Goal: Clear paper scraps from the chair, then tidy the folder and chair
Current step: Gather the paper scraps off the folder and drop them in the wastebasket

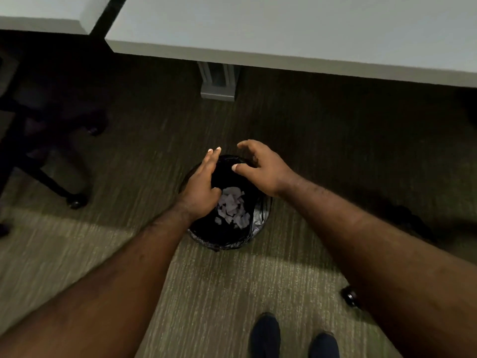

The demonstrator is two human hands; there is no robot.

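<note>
I see both my left hand point(204, 184) and right hand point(260, 166) empty, fingers loose, over the black-lined bin point(254, 228) holding a heap of paper scraps point(232, 206).

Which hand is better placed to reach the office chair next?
Left, probably. The left hand is open over the bin, on the side of the chair. The right hand, also open, is on the far side.
</note>
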